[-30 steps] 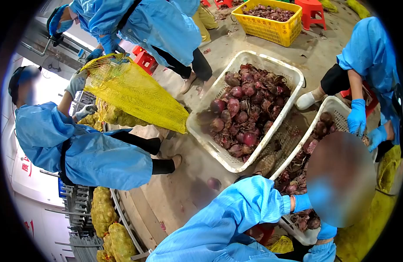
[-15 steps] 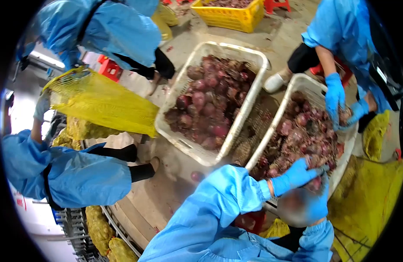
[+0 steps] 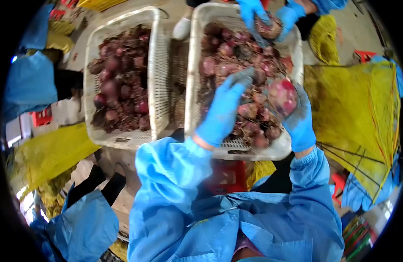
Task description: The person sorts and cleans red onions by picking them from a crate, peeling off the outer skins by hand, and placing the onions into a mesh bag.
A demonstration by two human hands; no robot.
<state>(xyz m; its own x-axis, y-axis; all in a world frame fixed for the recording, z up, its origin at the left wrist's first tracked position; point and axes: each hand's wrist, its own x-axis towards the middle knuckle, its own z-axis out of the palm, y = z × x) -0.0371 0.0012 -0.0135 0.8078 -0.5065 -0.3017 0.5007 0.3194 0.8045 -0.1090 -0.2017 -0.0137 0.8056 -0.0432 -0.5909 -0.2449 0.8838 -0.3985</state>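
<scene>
In my gloved right hand (image 3: 301,120) is a red onion (image 3: 283,97), gripped from its right side above the near right part of a white crate (image 3: 193,65). My gloved left hand (image 3: 223,107) reaches over the same crate from the left. Its fingers are stretched out, dirty at the tips and slightly blurred, with nothing seen in them. Below and between my hands lie loose red onions (image 3: 249,109) mixed with dry skins. The tips of my right fingers are partly hidden behind the held onion.
Another white crate (image 3: 154,83) of red onions stands to the left. Across my crate, a co-worker's gloved hands (image 3: 254,15) hold an onion (image 3: 269,27). Yellow mesh sacks (image 3: 350,109) lie at the right. Another person (image 3: 86,222) is at lower left, near a yellow sack (image 3: 57,150).
My view has swung right, so the crates sit further left and upright. My hands, close together around an onion before, are now apart, with an onion in the right.
</scene>
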